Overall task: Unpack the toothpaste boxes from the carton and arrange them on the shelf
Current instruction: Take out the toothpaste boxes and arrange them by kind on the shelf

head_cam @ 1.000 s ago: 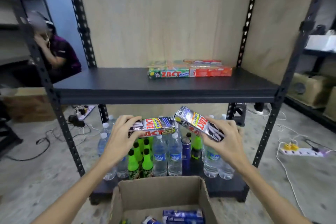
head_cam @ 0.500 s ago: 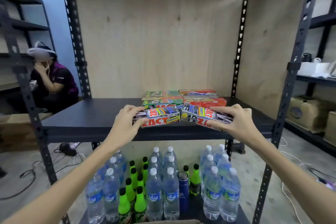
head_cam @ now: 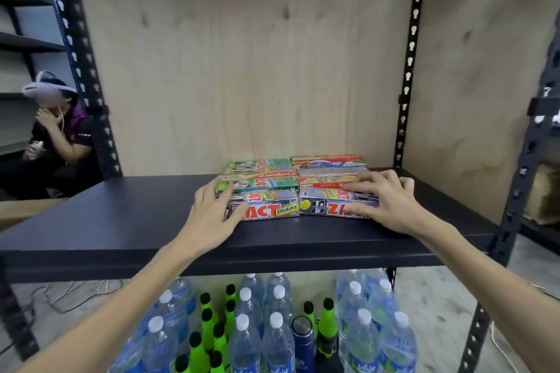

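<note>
A person in a headset (head_cam: pixel 57 118) sits far left, beyond the rack. On the dark shelf (head_cam: pixel 121 215), the left hand (head_cam: pixel 212 215) curls around the left end of a grey Zact Smokers toothpaste box (head_cam: pixel 266 206). Touching its right end lies a second Zact box (head_cam: pixel 327 203), gripped by the right hand (head_cam: pixel 385 203). More toothpaste boxes (head_cam: pixel 291 172) lie directly behind. Bottles (head_cam: pixel 272 327) stand on the level below.

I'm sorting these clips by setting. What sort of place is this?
Probably a stockroom or storage area: slotted metal racking with plywood backing, toothpaste boxes on the shelf, and massed bottled water below on a bare concrete floor.
</note>
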A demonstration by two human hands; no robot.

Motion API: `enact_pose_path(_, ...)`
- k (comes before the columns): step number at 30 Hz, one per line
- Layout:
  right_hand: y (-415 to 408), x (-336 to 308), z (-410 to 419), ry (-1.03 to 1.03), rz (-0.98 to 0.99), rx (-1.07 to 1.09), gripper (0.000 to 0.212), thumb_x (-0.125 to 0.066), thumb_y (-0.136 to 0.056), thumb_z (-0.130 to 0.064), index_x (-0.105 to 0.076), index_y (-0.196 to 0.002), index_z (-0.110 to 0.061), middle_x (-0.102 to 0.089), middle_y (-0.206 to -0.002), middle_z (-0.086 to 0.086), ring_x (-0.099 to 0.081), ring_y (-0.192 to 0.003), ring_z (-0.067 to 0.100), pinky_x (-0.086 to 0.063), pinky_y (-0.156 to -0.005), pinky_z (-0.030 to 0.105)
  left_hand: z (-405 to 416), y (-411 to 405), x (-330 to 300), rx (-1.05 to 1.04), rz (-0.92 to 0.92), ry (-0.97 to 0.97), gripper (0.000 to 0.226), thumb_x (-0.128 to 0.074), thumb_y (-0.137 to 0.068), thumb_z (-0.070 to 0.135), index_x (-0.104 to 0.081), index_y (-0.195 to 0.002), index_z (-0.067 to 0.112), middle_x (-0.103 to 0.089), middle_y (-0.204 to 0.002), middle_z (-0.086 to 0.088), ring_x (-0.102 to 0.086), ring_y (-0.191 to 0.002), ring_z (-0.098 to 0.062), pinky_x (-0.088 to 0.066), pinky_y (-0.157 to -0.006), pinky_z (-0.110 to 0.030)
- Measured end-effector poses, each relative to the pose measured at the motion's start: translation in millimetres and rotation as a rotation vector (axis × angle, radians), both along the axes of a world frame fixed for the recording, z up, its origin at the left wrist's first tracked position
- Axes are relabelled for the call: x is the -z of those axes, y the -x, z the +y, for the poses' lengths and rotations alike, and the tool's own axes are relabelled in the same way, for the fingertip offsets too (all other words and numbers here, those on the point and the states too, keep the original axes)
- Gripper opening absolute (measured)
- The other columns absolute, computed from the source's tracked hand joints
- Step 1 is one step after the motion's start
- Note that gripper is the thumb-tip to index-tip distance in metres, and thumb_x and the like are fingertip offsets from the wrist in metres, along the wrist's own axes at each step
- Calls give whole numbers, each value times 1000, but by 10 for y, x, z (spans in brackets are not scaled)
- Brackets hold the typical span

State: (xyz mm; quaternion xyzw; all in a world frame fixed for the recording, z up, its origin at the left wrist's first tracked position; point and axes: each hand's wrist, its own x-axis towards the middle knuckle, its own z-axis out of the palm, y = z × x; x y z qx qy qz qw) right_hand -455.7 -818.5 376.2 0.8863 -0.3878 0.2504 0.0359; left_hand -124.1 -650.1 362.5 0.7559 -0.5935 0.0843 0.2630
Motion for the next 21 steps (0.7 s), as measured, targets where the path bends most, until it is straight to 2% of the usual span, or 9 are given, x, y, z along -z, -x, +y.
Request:
enact_pose_path(2,-45,14,-122,49,23,17,64,-39,-80,-81,-49,-137,-53,-42,-140,-16,-25,-128,12,-15,-100,41,-88,-40,-22,-15,-21,-57,73,-33,-98,61,-20,-158,21,-3,-166,-4,3,-151,-21,-11,-122,-42)
enact_pose_path(4,-67,24,-240,78,57,29,62,-39,-83,-78,-45,-139,-54,-40,-140,-13,-24,-128,12,-15,-100,41,-174,-81,-43,-21,-45,-86,77,-29,-97,64,-15,-159,21,-1,-167,-3,3,-152,-20,-8,-122,-40)
enact_pose_path(6,-92,47,-341,83,77,25,59,-37,-85,-76,-41,-141,-55,-38,-142,-12,-23,-129,12,-15,-102,42,-255,-113,-50,-19,-79,-86,80,-27,-96,67,-18,-159,19,-10,-167,-3,-4,-153,-20,-10,-123,-38)
enact_pose_path(9,-120,100,-431,65,32,-4,53,-40,-90,-70,-37,-141,-58,-37,-146,-15,-24,-130,11,-15,-101,40,-307,-126,-47,-14,-91,-50,78,-33,-94,67,-31,-155,18,-30,-161,-1,-23,-149,-19,-21,-122,-39)
enact_pose_path(13,-126,147,-468,98,9,-13,63,-28,-84,-81,-36,-141,-58,-39,-145,-20,-29,-127,10,-13,-91,33,-311,-179,-33,14,5,-8,86,-34,-85,79,-41,-151,23,-38,-157,7,-26,-146,-13,-31,-118,-42)
enact_pose_path(16,-126,159,-451,100,8,5,70,-23,-80,-84,-36,-143,-56,-39,-147,-18,-30,-128,13,-16,-94,37,-310,-200,-27,12,14,3,95,-32,-77,88,-44,-148,26,-41,-155,10,-30,-144,-11,-36,-115,-47)
enact_pose_path(21,-128,134,-323,150,29,60,67,-34,-88,-78,-40,-145,-45,-40,-150,-11,-31,-130,15,-18,-101,41,-258,-126,-12,1,-17,-11,83,-60,-82,68,-37,-151,28,-36,-157,11,-27,-145,-11,-37,-112,-46)
